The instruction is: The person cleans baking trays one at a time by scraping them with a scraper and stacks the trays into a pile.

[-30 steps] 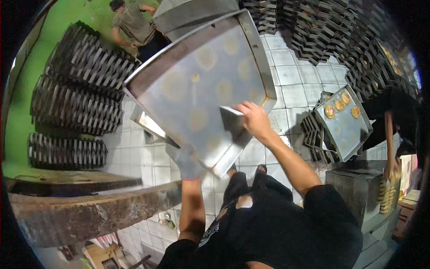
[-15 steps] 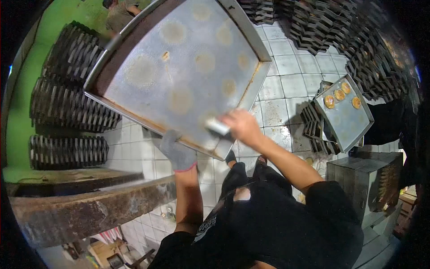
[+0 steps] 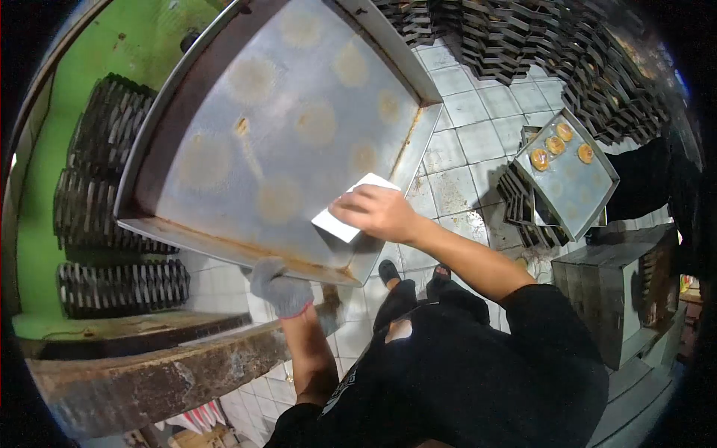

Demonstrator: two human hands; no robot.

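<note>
A large metal tray [image 3: 299, 160] with round brownish stains and rusty edges fills the upper middle of the view, tilted. Its lower rim is gripped by my left hand [image 3: 280, 287], which wears a grey glove with a pink cuff. My right hand [image 3: 377, 213] is closed round a flat white scraper [image 3: 347, 228], whose blade lies over the tray's surface near the lower right corner. A small yellowish crumb of residue [image 3: 242, 125] sticks to the tray's left part.
Stacks of dark trays [image 3: 123, 287] stand at the left, and more [image 3: 515, 37] at the upper right. Another tray [image 3: 575, 198] holds several round baked pieces [image 3: 555, 145]. A worn ledge [image 3: 172, 373] runs at the lower left. Metal boxes [image 3: 597, 287] stand at the right, near a dark-clothed person [image 3: 638, 183].
The held tray has come closer and shifted left, hiding most of the person at the upper left. My right hand has swept the scraper across its lower right part.
</note>
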